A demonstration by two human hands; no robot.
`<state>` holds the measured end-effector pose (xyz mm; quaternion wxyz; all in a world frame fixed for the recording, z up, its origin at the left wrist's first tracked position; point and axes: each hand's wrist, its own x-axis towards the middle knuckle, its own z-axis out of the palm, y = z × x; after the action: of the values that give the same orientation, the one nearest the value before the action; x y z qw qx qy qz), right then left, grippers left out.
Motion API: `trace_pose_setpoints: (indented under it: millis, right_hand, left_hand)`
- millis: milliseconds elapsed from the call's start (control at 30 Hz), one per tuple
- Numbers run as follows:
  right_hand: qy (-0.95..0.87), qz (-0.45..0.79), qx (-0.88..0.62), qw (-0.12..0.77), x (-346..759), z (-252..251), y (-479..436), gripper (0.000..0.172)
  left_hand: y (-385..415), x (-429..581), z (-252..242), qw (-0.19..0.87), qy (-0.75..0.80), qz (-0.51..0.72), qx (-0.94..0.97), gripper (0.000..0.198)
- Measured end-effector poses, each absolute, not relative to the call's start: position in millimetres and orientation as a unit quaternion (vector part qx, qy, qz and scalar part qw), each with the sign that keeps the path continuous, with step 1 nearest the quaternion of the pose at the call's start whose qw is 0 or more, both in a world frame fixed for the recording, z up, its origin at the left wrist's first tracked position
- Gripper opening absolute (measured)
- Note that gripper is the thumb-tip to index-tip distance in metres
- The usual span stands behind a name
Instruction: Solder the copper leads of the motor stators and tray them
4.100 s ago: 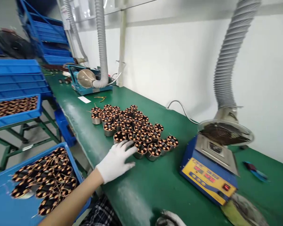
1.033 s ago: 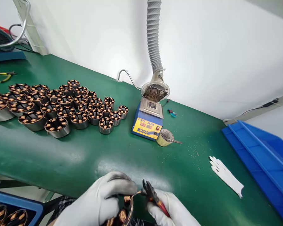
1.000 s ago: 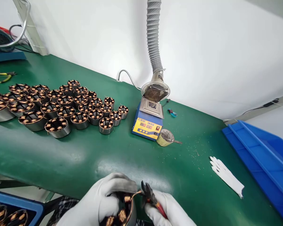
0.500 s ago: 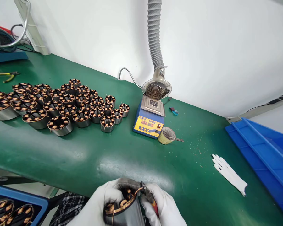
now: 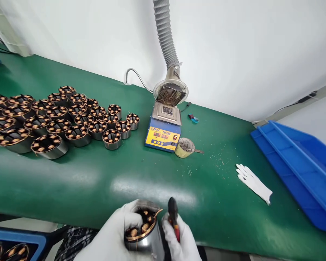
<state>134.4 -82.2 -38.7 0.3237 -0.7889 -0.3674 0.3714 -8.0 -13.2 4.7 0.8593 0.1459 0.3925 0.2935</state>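
In a white glove with a darkened fingertip area, my left hand (image 5: 119,226) grips a motor stator (image 5: 149,243), a steel ring with copper coils inside, tilted near the bench's front edge. A twisted copper lead sticks up from its rim toward the right. Just right of the stator, my gloved right hand (image 5: 183,239) is closed around a pair of cutters (image 5: 173,214) with red handles and dark jaws pointing away from me. The jaws stand apart from the copper lead.
Several stators (image 5: 78,136) stand in rows at left on the green bench (image 5: 152,181). A blue solder pot (image 5: 163,134) sits under an extraction hose (image 5: 165,36), beside a small tin (image 5: 185,148). At right lie a white glove (image 5: 254,183) and blue bins (image 5: 296,170); another blue crate (image 5: 16,235) is lower left.
The cutters have come away from the copper lead and now point upward, right of the stator. The lead looks shorter. The whole view has shifted somewhat to the right.
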Motion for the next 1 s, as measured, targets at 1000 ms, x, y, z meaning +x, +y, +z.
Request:
trace_pose_setpoints:
  millis: [1000]
  right_hand:
    - [-0.119, 0.766, -0.32, 0.545, 103.3, -70.7, -20.4, 0.044]
  left_hand:
    - [7.2, -23.8, -34.8, 0.528, 0.515, 0.353, 0.576, 0.033]
